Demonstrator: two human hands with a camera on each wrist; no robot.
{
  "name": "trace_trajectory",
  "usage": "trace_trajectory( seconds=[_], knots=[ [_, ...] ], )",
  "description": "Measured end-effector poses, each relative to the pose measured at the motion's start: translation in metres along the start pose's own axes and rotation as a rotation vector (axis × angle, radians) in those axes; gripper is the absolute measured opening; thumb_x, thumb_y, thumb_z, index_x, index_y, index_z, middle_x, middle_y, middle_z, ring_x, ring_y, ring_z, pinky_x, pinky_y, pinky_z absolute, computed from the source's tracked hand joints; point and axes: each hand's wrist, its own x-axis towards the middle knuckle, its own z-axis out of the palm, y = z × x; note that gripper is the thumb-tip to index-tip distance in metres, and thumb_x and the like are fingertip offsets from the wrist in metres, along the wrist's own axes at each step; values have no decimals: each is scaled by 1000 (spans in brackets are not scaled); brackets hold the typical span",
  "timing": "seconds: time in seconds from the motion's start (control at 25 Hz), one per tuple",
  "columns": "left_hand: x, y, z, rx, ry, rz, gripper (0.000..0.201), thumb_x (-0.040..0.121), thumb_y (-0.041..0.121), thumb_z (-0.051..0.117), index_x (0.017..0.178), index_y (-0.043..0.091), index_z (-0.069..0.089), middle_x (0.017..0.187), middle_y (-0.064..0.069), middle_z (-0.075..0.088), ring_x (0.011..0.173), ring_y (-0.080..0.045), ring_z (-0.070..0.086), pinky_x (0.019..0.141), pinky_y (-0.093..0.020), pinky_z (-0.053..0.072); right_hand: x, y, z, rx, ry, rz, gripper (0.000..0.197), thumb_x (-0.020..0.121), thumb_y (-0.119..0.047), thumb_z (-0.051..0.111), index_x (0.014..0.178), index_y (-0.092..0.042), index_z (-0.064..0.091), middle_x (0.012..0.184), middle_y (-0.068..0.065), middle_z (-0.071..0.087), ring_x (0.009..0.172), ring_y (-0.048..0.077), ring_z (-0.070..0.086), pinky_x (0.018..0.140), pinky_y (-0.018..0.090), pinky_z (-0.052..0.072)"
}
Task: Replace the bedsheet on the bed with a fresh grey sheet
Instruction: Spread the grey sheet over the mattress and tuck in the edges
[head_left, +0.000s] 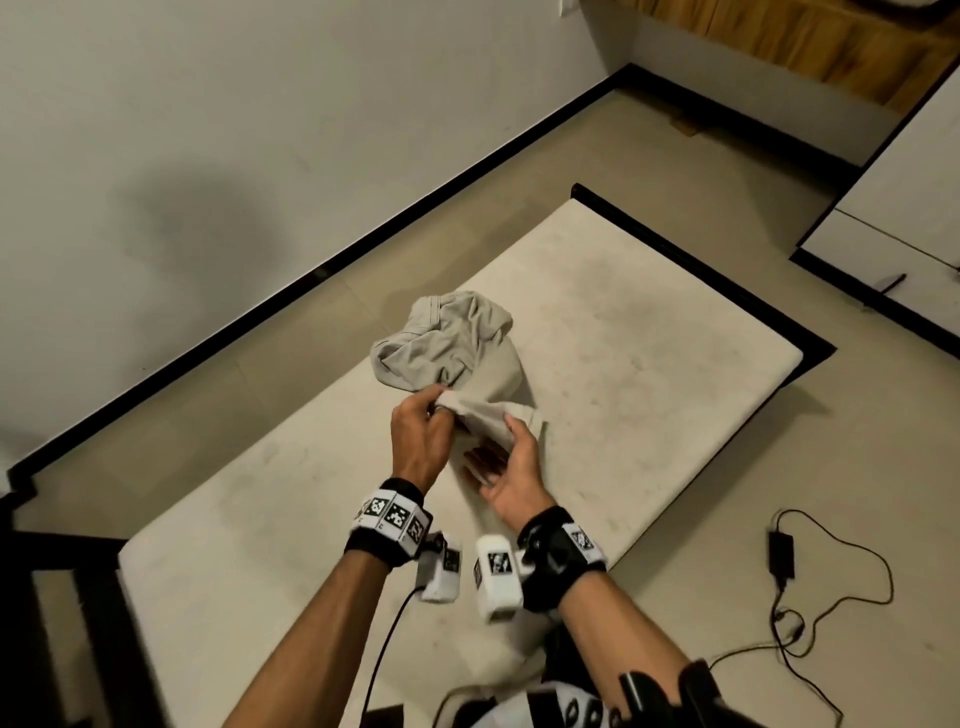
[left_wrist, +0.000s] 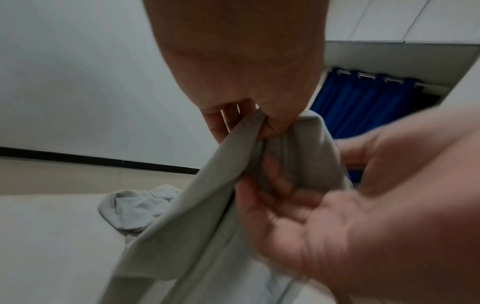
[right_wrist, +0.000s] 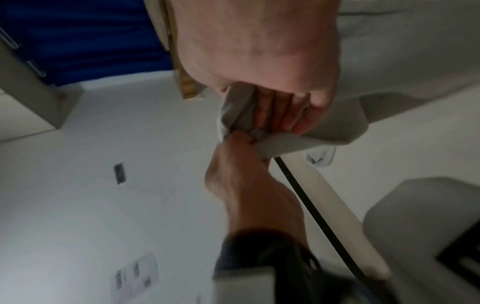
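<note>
Over the near half of the bare bed (head_left: 649, 322), the left hand (head_left: 418, 436) pinches an edge of the grey sheet (head_left: 447, 343) while the right hand (head_left: 511, 467) holds a fold just beside it, the crumpled bulk lying beyond both hands.

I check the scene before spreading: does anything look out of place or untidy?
The grey sheet lies crumpled in a heap on the bare mattress, not spread. A black cable with adapter trails loose on the floor.
</note>
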Motion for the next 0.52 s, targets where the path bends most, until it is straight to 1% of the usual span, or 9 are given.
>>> trace_trajectory(
  seconds=[0.08, 0.12, 0.16, 0.2, 0.24, 0.28, 0.32, 0.4, 0.52],
  knots=[
    [3, 21, -8, -180, 53, -54, 18, 80, 10, 45, 73, -2, 56, 67, -3, 53, 67, -12, 47, 62, -33, 41, 7, -22, -2, 32, -21, 65, 51, 93, -51, 62, 118, -7, 70, 104, 18, 72, 100, 32, 68, 95, 43, 55],
    [2, 31, -15, -251, 67, -73, 21, 80, 8, 42, 75, -6, 57, 69, -3, 55, 68, -11, 49, 63, -30, 42, 6, -32, 1, 34, -53, 73, 48, 95, -46, 61, 118, -5, 71, 104, 19, 74, 97, 33, 69, 98, 42, 54],
    [2, 40, -22, -303, 80, -88, 23, 81, 5, 40, 77, -5, 60, 71, 0, 59, 69, -9, 53, 63, -25, 45, 10, -42, 6, 17, -71, 73, 42, 96, -39, 60, 115, -3, 73, 102, 19, 76, 94, 32, 72, 98, 40, 56],
    [1, 46, -29, -341, 98, -98, 26, 82, 2, 38, 79, 0, 63, 72, 5, 63, 70, -5, 56, 63, -22, 47, 9, -52, 14, -31, -59, 55, 33, 97, -29, 60, 111, -3, 74, 98, 17, 77, 89, 30, 74, 91, 37, 59],
    [0, 49, -37, -363, 121, -109, 29, 83, -1, 37, 79, 6, 65, 72, 10, 65, 71, -3, 57, 63, -19, 48, 9, -59, 21, -68, -54, 24, 25, 96, -18, 60, 109, -3, 75, 93, 14, 77, 83, 27, 74, 80, 33, 61],
    [-1, 48, -45, -364, 154, -118, 29, 83, -1, 37, 78, 8, 64, 72, 11, 64, 70, -2, 56, 63, -19, 47, 7, -62, 29, -102, -38, -15, 24, 92, -8, 61, 111, -2, 75, 92, 12, 77, 81, 27, 73, 72, 32, 62],
    [-1, 46, -53, -347, 184, -117, 24, 81, 1, 38, 77, 6, 62, 72, 9, 62, 70, -4, 53, 63, -21, 45, 5, -64, 36, -122, -13, -66, 25, 88, -2, 63, 110, -1, 74, 91, 12, 76, 80, 28, 72, 68, 31, 61],
    [-3, 34, -68, -239, 209, -106, 20, 76, 7, 41, 81, 2, 60, 76, 4, 60, 73, -9, 50, 66, -27, 42, -6, -66, 45, -113, 12, -190, 17, 84, 7, 65, 93, -5, 73, 83, 10, 73, 73, 24, 69, 63, 29, 59],
    [-14, 19, -80, -56, 175, -75, 33, 70, 2, 48, 93, 17, 67, 91, 14, 69, 87, -7, 61, 79, -26, 47, -18, -61, 58, -44, -82, -297, 22, 83, 15, 65, 82, -7, 70, 70, 6, 72, 68, 19, 67, 62, 27, 59]
  ],
)
